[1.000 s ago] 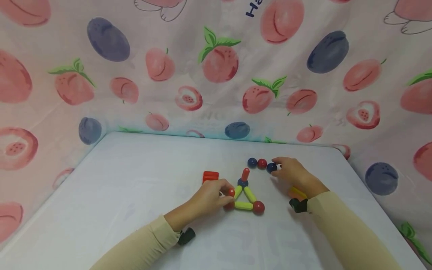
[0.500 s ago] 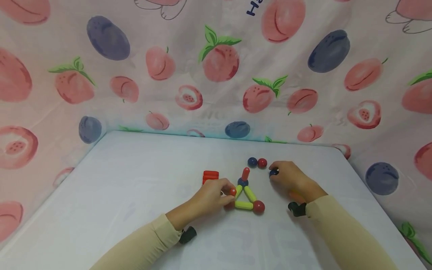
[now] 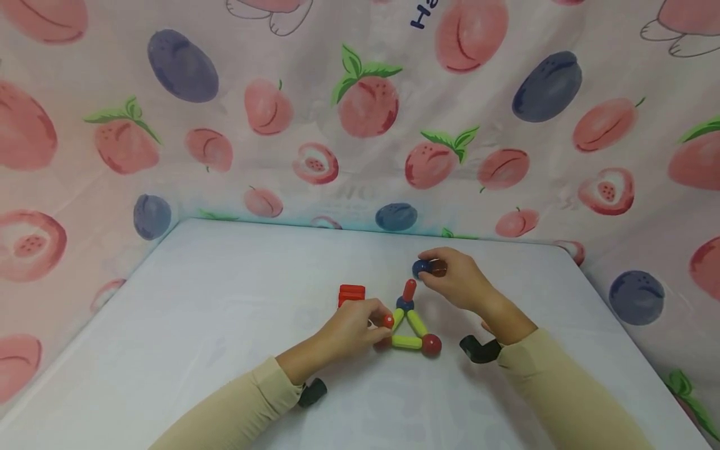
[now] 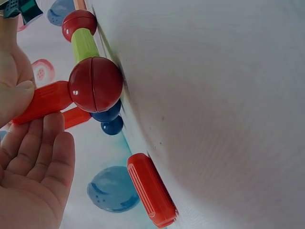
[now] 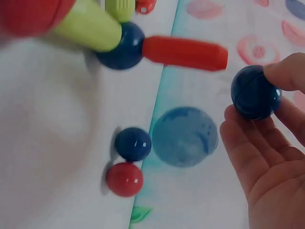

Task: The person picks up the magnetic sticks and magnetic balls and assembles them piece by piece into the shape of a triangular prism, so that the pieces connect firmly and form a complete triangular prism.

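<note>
On the white bench (image 3: 225, 300), the triangle frame (image 3: 409, 330) sits at centre frame, unmoved, left hand (image 3: 351, 328) still pinching its red corner. The right hand (image 3: 458, 281) has lifted a blue ball (image 5: 255, 92) (pinched at fingertips), now near the upright red rod (image 3: 409, 290).

Beige long sleeves (image 3: 242, 406), black wrist mounts (image 3: 478, 350)

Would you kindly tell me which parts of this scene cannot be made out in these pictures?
- Blue ball held by the right hand: hidden by the fingers in the head view.
- Red ball on the table: mostly covered by that hand.
- Left hand: its grip on the red stick is hidden in the head view.
- Right wrist view: foreground toy pieces blurred.
</note>
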The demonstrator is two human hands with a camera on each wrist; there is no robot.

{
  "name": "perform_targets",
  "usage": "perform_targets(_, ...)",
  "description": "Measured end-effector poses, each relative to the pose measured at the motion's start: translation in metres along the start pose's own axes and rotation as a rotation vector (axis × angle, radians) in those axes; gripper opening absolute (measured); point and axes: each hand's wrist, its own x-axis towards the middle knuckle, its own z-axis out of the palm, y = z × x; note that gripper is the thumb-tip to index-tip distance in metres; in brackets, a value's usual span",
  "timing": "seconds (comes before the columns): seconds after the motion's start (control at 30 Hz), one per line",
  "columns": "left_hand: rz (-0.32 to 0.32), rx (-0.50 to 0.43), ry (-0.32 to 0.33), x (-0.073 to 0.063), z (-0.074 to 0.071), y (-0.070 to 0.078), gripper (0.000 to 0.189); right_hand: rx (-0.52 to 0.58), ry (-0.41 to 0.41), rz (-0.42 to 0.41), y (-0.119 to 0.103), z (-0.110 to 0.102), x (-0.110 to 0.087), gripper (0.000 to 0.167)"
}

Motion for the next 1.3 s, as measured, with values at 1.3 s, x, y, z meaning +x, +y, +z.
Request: perform_targets(1.3,-0.035,-0.021,0.005,-0.002,0.003,-0.001,0.019,0.001,-0.029,-0.025,-0.004,0.017,-0.004,0.038)
